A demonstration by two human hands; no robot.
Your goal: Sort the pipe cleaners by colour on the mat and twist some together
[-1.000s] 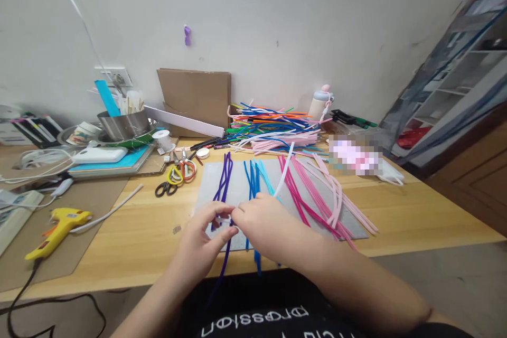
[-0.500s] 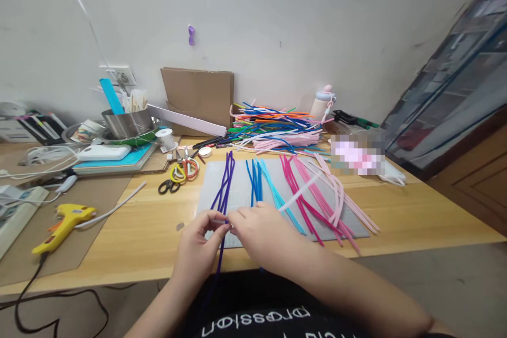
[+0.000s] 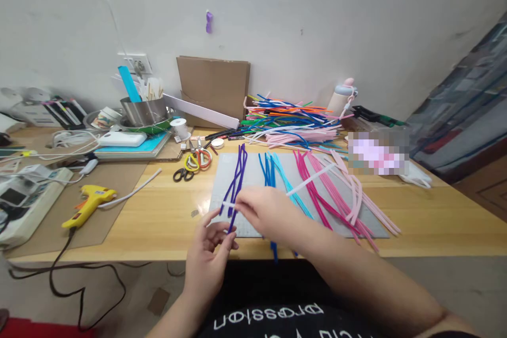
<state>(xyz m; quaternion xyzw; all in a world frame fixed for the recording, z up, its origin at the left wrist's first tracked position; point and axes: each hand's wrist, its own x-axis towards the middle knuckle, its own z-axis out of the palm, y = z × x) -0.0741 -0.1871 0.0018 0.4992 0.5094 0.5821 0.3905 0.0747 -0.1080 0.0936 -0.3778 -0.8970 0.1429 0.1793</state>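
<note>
My right hand (image 3: 265, 211) is closed in a pinch on a white pipe cleaner (image 3: 311, 179). One short white end pokes out left of the fingertips across the purple pipe cleaners (image 3: 240, 169); the long end slants up to the right. My left hand (image 3: 214, 243) is just below, with thumb and curled fingers around the lower end of a purple pipe cleaner. Under the hands lies a grey mat (image 3: 253, 227). On it, dark blue pipe cleaners (image 3: 269, 169), light blue ones (image 3: 283, 174), magenta ones (image 3: 312, 195) and pink ones (image 3: 336, 195) are spread in groups.
Behind the mat are a heap of mixed pipe cleaners (image 3: 293, 121), a cardboard sheet (image 3: 214, 90) and a bottle (image 3: 341, 99). Scissors (image 3: 192, 162) and a yellow glue gun (image 3: 91, 203) lie left, near a power strip (image 3: 39, 211). A blurred-out package (image 3: 378, 153) sits right.
My hands have moved apart: the left has dropped lower, the right stays above. A short white end now shows over the purple pipe cleaners. The camera view has shifted.
</note>
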